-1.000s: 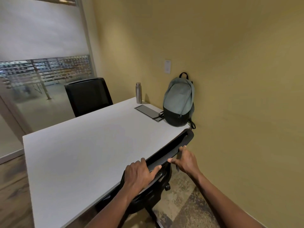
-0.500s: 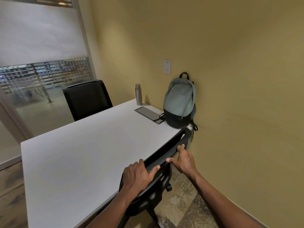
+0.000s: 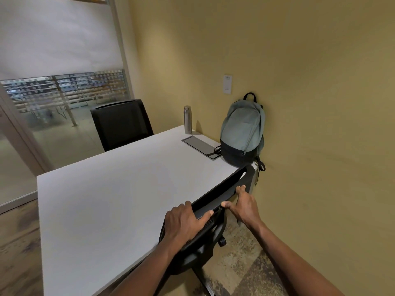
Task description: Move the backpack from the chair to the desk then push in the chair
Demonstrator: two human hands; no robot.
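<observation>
A grey-green backpack [image 3: 242, 131] with a black base stands upright on the far right corner of the white desk [image 3: 119, 189], leaning on the yellow wall. The black office chair [image 3: 222, 191] is tucked against the desk's near edge, its backrest top touching the desktop edge. My left hand [image 3: 184, 223] is wrapped over the top of the backrest near its left end. My right hand [image 3: 243, 207] presses flat on the rear of the backrest, thumb hooked on the rim. The seat is hidden under the desk.
A steel bottle [image 3: 187, 119] and a flat grey panel [image 3: 201, 144] lie on the desk beside the backpack. A second black chair [image 3: 120, 122] stands at the far side. The yellow wall is close on the right; a glass partition [image 3: 62, 95] is on the left.
The chair has slid further in toward the desk, and both hands have moved forward with its backrest. The backpack has not moved.
</observation>
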